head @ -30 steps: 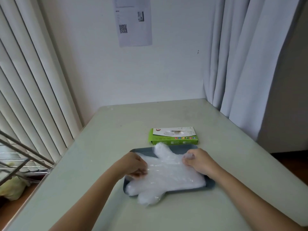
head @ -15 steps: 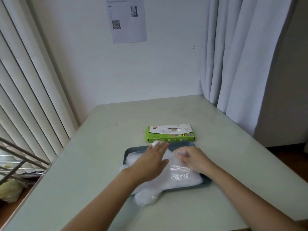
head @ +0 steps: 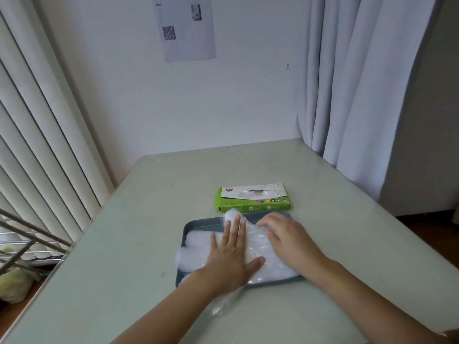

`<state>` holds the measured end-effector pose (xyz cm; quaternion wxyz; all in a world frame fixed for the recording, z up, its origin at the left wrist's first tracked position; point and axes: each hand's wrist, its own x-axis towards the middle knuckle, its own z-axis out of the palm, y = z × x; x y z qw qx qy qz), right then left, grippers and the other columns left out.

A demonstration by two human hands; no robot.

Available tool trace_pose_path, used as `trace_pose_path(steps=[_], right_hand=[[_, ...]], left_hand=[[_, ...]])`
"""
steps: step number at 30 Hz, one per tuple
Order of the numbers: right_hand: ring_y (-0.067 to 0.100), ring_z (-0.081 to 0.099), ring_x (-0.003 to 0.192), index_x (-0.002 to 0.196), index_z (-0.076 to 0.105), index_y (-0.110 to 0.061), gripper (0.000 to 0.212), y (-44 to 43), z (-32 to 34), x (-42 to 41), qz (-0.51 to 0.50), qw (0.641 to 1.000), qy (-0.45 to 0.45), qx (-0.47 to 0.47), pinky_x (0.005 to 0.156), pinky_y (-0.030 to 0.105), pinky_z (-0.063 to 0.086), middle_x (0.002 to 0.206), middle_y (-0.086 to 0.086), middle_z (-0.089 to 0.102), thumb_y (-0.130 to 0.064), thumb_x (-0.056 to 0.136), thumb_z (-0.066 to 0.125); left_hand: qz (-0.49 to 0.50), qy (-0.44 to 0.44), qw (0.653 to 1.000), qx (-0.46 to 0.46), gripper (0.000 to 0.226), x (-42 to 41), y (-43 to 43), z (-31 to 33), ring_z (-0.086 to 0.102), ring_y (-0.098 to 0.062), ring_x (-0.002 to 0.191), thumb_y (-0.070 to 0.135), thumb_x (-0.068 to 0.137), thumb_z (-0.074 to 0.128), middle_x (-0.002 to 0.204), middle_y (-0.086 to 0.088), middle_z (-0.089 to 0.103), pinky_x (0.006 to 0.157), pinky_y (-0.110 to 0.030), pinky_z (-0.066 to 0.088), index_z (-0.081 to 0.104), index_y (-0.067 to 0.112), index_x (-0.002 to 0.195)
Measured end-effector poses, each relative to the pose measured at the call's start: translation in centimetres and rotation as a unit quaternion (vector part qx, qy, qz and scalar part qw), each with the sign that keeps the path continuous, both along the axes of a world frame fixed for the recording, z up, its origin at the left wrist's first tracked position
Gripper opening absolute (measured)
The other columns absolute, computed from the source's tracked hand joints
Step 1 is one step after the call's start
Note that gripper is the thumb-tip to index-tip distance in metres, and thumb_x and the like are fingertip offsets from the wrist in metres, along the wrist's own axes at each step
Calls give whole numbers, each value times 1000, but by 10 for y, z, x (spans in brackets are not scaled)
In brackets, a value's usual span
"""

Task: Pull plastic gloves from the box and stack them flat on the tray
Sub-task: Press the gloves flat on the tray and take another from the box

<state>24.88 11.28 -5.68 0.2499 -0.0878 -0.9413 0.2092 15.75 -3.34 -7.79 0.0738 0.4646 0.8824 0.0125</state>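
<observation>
Our left hand (head: 231,254) lies flat, palm down, 4 fingers straight and thumb spread wide; our right hand (head: 285,240) rests just beside it, fingers loosely extended.

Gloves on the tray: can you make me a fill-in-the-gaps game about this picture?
The gloves lie on the tray, right in front of a ____ box.
The left hand lies ____ on the gloves, fingers straight.
The paper on the wall shows a ____ code.
Missing words: green, flat, QR.
</observation>
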Motion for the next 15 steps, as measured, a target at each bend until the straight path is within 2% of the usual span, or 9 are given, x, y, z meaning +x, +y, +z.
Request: trace_pose_path(steps=[2, 3, 4, 6, 8, 10, 11, 15], right_hand=[[13, 44, 130, 133, 52, -15, 37, -6, -11, 0, 79, 991, -104, 8, 101, 13, 27, 138, -3, 50, -13, 97, 46], [11, 34, 138, 142, 42, -15, 42, -5, -16, 0, 99, 984, -147, 18, 106, 13, 21, 148, -4, 40, -20, 100, 40], [11, 23, 143, 148, 32, -15, 47, -2, -19, 1, 104, 977, -183, 31, 110, 14, 14, 155, -3, 29, -27, 102, 34], [10, 4, 148, 154, 13, -20, 60, 3, -18, 6, 85, 964, -248, 52, 115, 19, 2, 161, -4, 6, -45, 101, 23], [13, -6, 148, 153, 2, -29, 75, 7, -13, 12, 66, 947, -308, 58, 116, 25, -4, 161, -3, -6, -66, 89, 15], [18, -10, 148, 152, -3, -33, 99, 9, -7, 16, 59, 932, -349, 81, 116, 27, -6, 160, 0, -12, -81, 65, 6], [19, -12, 148, 152, -4, -33, 104, 11, -3, 17, 57, 924, -367, 95, 116, 28, -7, 160, 1, -14, -83, 62, 9], [17, -16, 147, 152, -5, -34, 95, 23, 3, 15, 71, 909, -399, 95, 119, 33, -7, 159, 1, -18, -72, 81, 46]], left_hand=[[-37, 52, 998, 2, 95, 0, 1, 1, -34, -16, 138, 72, 68, -16, 146, 1, -39, 118, -42, -15, -29, 14, 142], [-56, 61, 997, 6, 94, 0, 2, 1, -34, -15, 139, 71, 69, -18, 147, 1, -37, 118, -40, -16, -27, 14, 144], [-76, 58, 995, 7, 92, -1, 2, 2, -33, -14, 139, 70, 75, -15, 148, 2, -36, 119, -38, -14, -23, 14, 147], [-102, 11, 995, -3, 81, -5, 1, 5, -29, -9, 140, 66, 91, 5, 151, 4, -30, 120, -36, -10, -16, 16, 151], [-104, -36, 994, -10, 82, -10, -2, 8, -24, -10, 143, 65, 95, 22, 156, 5, -25, 119, -37, -10, -15, 19, 152], [-91, -47, 994, -33, 93, -15, -7, 11, -22, -14, 145, 73, 88, 30, 158, 4, -24, 119, -42, -10, -17, 23, 151], [-80, -52, 994, -48, 99, -17, -10, 13, -23, -15, 145, 76, 84, 33, 157, 3, -25, 118, -46, -11, -18, 24, 151], [-24, -62, 993, -96, 112, -19, -23, 16, -25, -22, 144, 81, 77, 41, 156, -2, -28, 117, -54, -9, -23, 24, 150]])
